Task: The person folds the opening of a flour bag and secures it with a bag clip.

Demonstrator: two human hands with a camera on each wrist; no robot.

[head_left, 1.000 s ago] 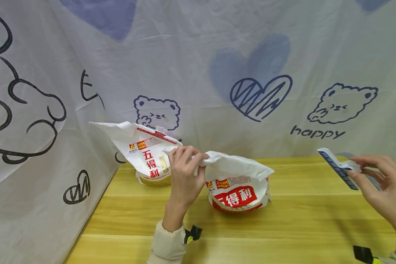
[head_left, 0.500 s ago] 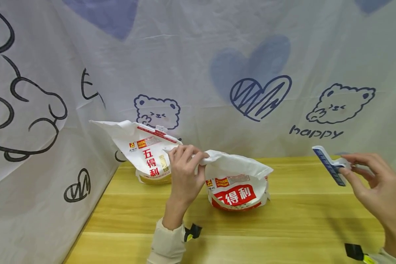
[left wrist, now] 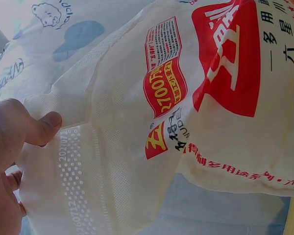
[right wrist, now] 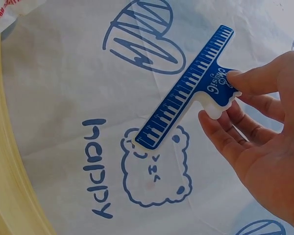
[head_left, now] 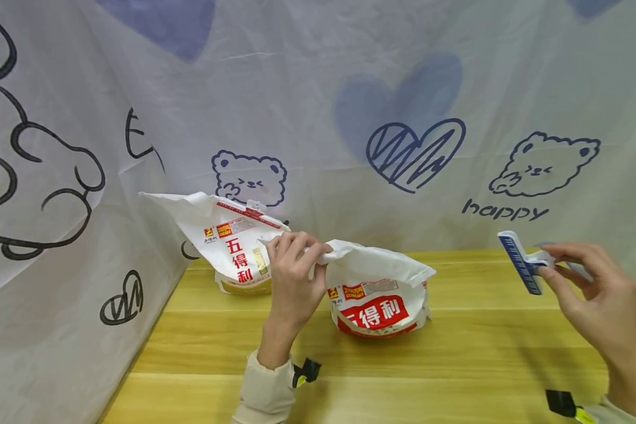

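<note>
My left hand (head_left: 297, 277) pinches the top left corner of a white flour bag (head_left: 378, 312) with red print, which sits on the table. In the left wrist view the thumb (left wrist: 49, 125) lies over the bag's folded edge. Off to the right, my right hand (head_left: 596, 294) holds a blue and white bag clip (head_left: 522, 265) by its handle, above the table and apart from the bag. The right wrist view shows a piano-key pattern on the clip's long bar (right wrist: 186, 88), with thumb and fingers pinching the handle.
A second flour bag (head_left: 233, 247) stands behind on the left, with a red clip (head_left: 251, 215) across its top; my left hand overlaps its right side. Printed white cloth (head_left: 318, 194) hangs behind and at the left of the wooden table (head_left: 456, 365).
My right hand has moved left and slightly up with the blue clip, which has turned more upright. The left hand still grips the flour bag's corner.
</note>
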